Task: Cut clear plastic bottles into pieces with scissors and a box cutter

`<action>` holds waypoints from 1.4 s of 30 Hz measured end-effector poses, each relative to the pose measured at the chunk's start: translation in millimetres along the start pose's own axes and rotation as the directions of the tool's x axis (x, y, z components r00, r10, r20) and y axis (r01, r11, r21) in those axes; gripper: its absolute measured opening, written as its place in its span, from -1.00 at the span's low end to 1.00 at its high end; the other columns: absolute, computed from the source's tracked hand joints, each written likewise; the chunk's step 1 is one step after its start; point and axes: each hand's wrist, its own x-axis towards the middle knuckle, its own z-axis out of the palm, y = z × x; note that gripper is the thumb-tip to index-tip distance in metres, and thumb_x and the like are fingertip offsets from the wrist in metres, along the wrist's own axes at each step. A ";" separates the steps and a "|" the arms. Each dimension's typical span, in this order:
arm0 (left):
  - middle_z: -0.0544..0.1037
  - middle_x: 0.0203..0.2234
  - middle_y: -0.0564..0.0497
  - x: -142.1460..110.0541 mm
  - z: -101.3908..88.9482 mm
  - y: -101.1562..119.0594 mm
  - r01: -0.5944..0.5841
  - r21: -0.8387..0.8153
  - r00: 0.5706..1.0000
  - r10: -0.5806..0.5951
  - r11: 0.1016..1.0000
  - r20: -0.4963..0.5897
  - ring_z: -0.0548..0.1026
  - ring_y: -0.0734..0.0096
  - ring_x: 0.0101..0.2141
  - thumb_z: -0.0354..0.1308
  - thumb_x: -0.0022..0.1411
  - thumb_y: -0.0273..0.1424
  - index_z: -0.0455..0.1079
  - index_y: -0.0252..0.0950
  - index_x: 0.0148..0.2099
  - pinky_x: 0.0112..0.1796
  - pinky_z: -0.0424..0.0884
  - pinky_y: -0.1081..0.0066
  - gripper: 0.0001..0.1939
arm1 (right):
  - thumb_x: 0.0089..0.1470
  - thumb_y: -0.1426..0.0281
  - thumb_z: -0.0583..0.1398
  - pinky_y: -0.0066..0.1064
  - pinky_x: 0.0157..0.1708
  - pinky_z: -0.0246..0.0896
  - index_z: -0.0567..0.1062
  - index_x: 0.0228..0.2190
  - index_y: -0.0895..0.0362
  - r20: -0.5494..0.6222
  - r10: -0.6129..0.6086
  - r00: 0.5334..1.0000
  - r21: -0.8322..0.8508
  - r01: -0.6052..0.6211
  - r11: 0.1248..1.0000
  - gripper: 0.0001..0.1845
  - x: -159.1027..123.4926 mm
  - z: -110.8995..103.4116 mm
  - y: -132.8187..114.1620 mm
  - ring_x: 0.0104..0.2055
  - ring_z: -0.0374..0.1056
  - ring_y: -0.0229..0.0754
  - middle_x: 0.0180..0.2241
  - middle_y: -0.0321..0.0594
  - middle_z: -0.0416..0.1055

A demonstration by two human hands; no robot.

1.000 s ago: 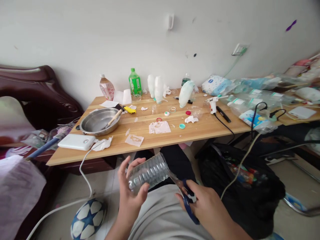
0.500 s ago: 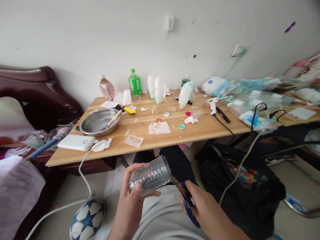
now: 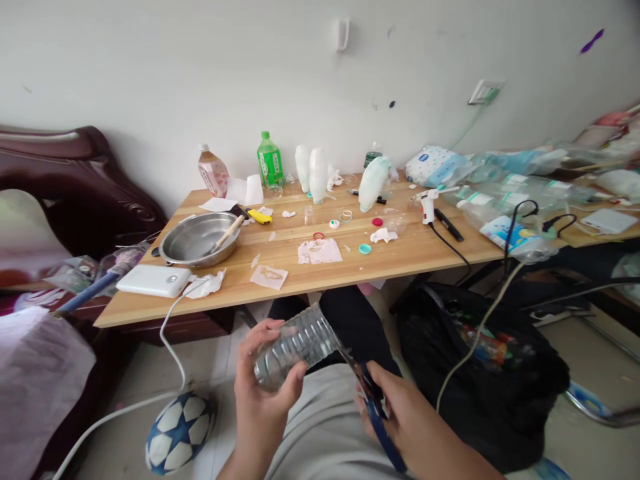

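My left hand [image 3: 260, 390] is wrapped round a clear ribbed plastic bottle piece [image 3: 296, 341], holding it over my lap with its open end toward the table. My right hand [image 3: 407, 417] grips blue-handled scissors [image 3: 373, 407]. The blades point up-left and meet the bottle's right rim. Both hands are closed on what they hold, below the front edge of the wooden table [image 3: 320, 270].
On the table stand a steel pan [image 3: 199, 239], a white power bank [image 3: 153, 281], a green bottle [image 3: 270, 161], white bottle halves, a glue gun [image 3: 427, 205], caps and paper scraps. A black bag [image 3: 480, 360] sits right, a football [image 3: 177, 433] lower left.
My left hand has turned and re-gripped the bottle piece, fingers closing over it. The scissors stay at its right rim. The view has shifted slightly.
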 end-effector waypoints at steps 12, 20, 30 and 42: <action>0.54 -0.11 -0.10 4.4 0.2 -1.3 -0.046 -0.005 0.999 0.046 0.999 0.003 0.50 0.17 -0.01 0.37 0.16 -0.33 0.32 -0.18 0.00 0.00 0.43 0.17 -0.59 | 0.05 0.35 0.17 -0.45 -0.34 0.24 0.39 -0.42 0.06 -0.040 0.038 0.998 -0.062 -0.040 0.997 -0.94 1.8 -5.4 4.1 -0.38 0.42 -0.16 -0.43 -0.23 0.53; 0.45 -0.03 -0.16 0.6 2.6 -2.4 -0.168 0.018 0.985 0.167 0.986 0.051 0.48 0.16 0.00 0.37 0.14 -0.44 0.30 -0.20 0.03 -0.02 0.44 0.14 -0.55 | 0.13 0.30 0.17 -0.44 -0.31 0.24 0.39 -0.32 0.04 -0.007 -0.007 1.000 -0.064 0.006 0.998 -0.91 -3.8 -5.4 1.6 -0.33 0.43 -0.15 -0.35 -0.21 0.53; 0.44 -0.05 -0.15 4.9 0.7 -2.0 -0.218 0.031 0.976 0.217 0.975 0.031 0.48 0.21 -0.03 0.37 0.13 -0.46 0.29 -0.22 0.02 -0.05 0.46 0.19 -0.55 | 0.08 0.37 0.14 -0.43 -0.37 0.16 0.36 -0.42 0.06 0.025 0.017 1.000 -0.097 -0.014 0.995 -0.95 0.1 -7.0 8.0 -0.37 0.45 -0.14 -0.43 -0.24 0.53; 0.40 0.02 -0.17 -4.4 2.3 -4.6 -0.295 0.076 0.955 0.292 0.953 0.049 0.45 0.18 0.01 0.38 0.09 -0.52 0.28 -0.20 0.05 -0.04 0.45 0.14 -0.48 | 0.11 0.34 0.14 -0.43 -0.30 0.24 0.37 -0.35 0.07 0.009 -0.006 1.000 -0.040 0.006 0.999 -0.94 -3.6 -4.5 4.7 -0.33 0.44 -0.15 -0.35 -0.21 0.54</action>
